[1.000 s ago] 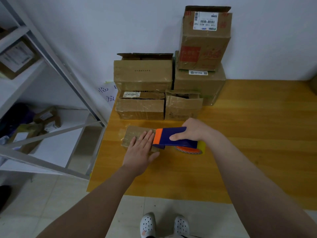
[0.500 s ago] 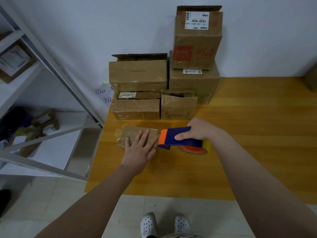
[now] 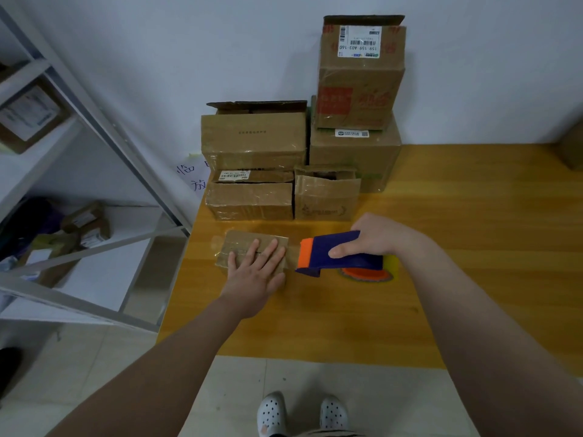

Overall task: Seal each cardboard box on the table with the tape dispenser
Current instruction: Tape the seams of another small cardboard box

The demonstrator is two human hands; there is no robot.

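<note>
Presses the left hand (image 3: 252, 274), fingers straight, flat on the small box (image 3: 241, 244) at the table's (image 3: 473, 247) left side. Grips the tape dispenser (image 3: 328, 258) in the right hand (image 3: 375, 238) just beside it, tape (image 3: 292, 254) seemingly stretched between.

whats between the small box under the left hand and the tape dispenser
In the head view, only a short strip of clear tape seems to span from the small box to the tape dispenser.

Table (image 3: 457, 263) topped in glossy wood-grain finish, flat cardboard box (image 3: 243, 242) near its left edge wrapped in shiny clear tape, tape dispenser (image 3: 328, 250) moulded in smooth plastic, stacked boxes (image 3: 252, 140) at the back left corner left matt and creased, shelf frame (image 3: 126, 143) in grey metal
</note>
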